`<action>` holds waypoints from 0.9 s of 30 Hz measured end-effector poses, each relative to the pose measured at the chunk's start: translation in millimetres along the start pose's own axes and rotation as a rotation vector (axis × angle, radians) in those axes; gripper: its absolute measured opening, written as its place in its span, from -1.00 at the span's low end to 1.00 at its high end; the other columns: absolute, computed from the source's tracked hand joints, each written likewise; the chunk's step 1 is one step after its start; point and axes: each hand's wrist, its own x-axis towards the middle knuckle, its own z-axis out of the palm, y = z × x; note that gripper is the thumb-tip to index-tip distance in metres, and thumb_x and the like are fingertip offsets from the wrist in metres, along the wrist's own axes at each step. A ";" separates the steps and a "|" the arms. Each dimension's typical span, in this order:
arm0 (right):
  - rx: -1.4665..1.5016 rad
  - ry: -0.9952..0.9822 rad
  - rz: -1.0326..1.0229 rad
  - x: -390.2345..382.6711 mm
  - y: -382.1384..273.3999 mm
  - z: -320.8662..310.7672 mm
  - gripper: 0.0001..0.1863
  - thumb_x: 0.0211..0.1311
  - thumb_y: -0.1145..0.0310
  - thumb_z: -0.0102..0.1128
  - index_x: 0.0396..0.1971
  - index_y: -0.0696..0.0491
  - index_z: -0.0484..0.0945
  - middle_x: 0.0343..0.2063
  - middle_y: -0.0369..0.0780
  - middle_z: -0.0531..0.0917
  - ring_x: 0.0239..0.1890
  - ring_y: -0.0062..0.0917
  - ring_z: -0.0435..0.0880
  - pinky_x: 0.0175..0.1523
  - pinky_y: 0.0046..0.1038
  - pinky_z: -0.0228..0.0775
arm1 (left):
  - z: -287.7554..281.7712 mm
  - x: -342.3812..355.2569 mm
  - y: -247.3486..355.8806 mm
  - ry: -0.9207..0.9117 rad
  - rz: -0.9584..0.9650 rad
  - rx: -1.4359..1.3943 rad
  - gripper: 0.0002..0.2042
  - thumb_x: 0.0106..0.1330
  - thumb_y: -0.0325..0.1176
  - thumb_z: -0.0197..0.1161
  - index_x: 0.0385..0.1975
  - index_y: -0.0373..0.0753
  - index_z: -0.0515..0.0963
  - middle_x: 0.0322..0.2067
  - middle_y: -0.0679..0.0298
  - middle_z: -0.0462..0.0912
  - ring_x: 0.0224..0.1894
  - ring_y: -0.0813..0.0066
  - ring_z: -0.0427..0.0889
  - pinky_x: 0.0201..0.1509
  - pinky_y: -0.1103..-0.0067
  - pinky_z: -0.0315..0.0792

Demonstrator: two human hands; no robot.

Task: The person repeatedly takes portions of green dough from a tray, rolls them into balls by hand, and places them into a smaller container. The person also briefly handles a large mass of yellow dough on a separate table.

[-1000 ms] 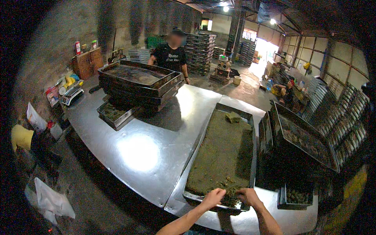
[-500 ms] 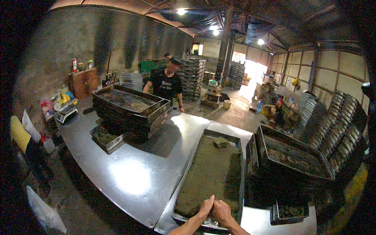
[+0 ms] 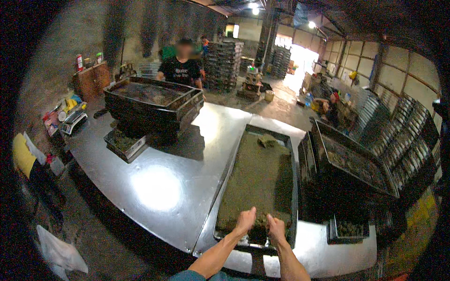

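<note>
Near desk's (image 3: 199, 173) front edge, tray (image 3: 294, 206) holds greenish-brown layer (image 3: 257, 180); left hand (image 3: 245, 221), right hand (image 3: 276, 228) over tray's near end, fingers curled, cannot tell if gripping; even touch should keep layer level

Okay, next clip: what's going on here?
A person's left hand and right hand are at the near end of a long tray spread with greenish-brown material; whether they grip any is unclear. A clump lies on it toward the far end. Another person stands across the metal table, behind stacked trays.
</note>
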 end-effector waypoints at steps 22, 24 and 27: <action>-0.259 -0.160 -0.235 -14.2 -36.2 -50.4 -0.68 0.13 0.16 0.23 -0.36 0.15 0.58 -0.44 -0.01 0.64 -0.39 -0.17 0.63 -0.26 -0.28 0.44 | 19.9 8.0 20.0 0.013 0.090 -0.046 -0.55 0.31 -0.02 0.08 -0.65 -0.29 0.43 -0.70 0.24 0.50 -0.71 0.45 0.46 -0.64 0.44 0.31; -0.276 -0.082 -0.166 -8.3 -21.4 -51.1 -0.64 0.13 0.10 0.23 -0.48 0.17 0.57 -0.56 -0.03 0.60 -0.50 -0.29 0.60 -0.34 -0.29 0.40 | 11.2 5.8 19.5 -0.067 0.036 -0.135 -0.57 0.31 -0.03 0.10 -0.67 -0.25 0.42 -0.72 0.29 0.47 -0.73 0.54 0.43 -0.68 0.50 0.27; -0.474 0.127 -0.175 -2.0 -6.6 -43.5 -0.54 0.22 0.07 0.10 -0.65 0.17 0.56 -0.67 -0.01 0.57 -0.61 -0.30 0.57 -0.41 -0.28 0.35 | 7.8 7.9 10.5 -0.010 0.151 0.182 -0.59 0.32 -0.04 0.08 -0.63 -0.24 0.45 -0.76 0.31 0.42 -0.70 0.56 0.45 -0.67 0.55 0.26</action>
